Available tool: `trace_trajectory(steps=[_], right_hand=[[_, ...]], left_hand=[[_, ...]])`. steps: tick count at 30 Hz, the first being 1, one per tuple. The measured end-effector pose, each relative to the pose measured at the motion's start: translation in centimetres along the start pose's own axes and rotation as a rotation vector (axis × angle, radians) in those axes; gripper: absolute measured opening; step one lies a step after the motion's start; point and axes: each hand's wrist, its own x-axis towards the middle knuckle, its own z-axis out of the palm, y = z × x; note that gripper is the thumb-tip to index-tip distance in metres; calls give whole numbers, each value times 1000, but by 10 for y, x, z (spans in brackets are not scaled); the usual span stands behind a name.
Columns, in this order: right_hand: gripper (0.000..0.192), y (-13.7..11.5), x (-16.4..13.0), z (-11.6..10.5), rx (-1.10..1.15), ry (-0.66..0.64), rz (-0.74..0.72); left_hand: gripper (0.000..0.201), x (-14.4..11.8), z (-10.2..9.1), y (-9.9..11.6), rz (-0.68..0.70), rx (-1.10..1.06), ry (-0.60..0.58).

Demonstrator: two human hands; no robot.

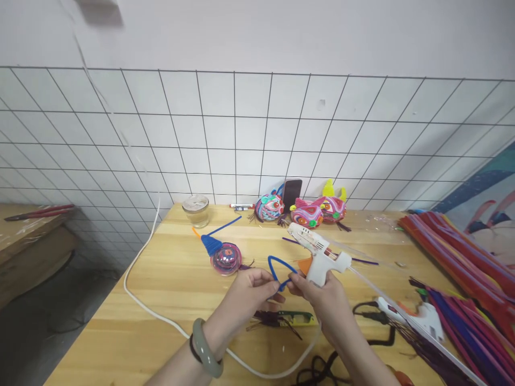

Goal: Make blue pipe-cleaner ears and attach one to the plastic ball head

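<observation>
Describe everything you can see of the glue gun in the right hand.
The glue gun is a small white plastic one, with its handle gripped in the right hand above the wooden table. Its body slants up and to the left, the far end at upper left. A pale glue stick seems to stick out toward the right. An orange part shows beneath the body. The blue pipe-cleaner loop, pinched by both the left hand and the right, sits just left of it.

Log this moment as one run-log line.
left hand: pinching bent blue pipe-cleaner loop | right hand: gripping white hot glue gun, also touching loop | surface: light wooden table
</observation>
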Motion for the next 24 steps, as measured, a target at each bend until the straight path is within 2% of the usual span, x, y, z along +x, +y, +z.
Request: trace_trajectory(steps=[8,12,15,18,21,24], right_hand=[[37,4,7,2,73,-78,58],[43,0,7,-2,41,-88,52],[41,-4,4,-14,-75,-56,-30],[37,-8,-5,-30,-297,-62,-108],[46,-10,-22,-45,-511,-118,-178],[44,-8,-38,-56,-621,-198,-148]], left_hand=[[23,5,-3,-3,7,72,19],[23,8,-6,-4,16,101,70],[21,10,-8,-3,36,135,135],[16,11,-9,0,51,141,204],[11,13,-9,2,51,146,245],[10,15,-11,-2,113,205,250]])
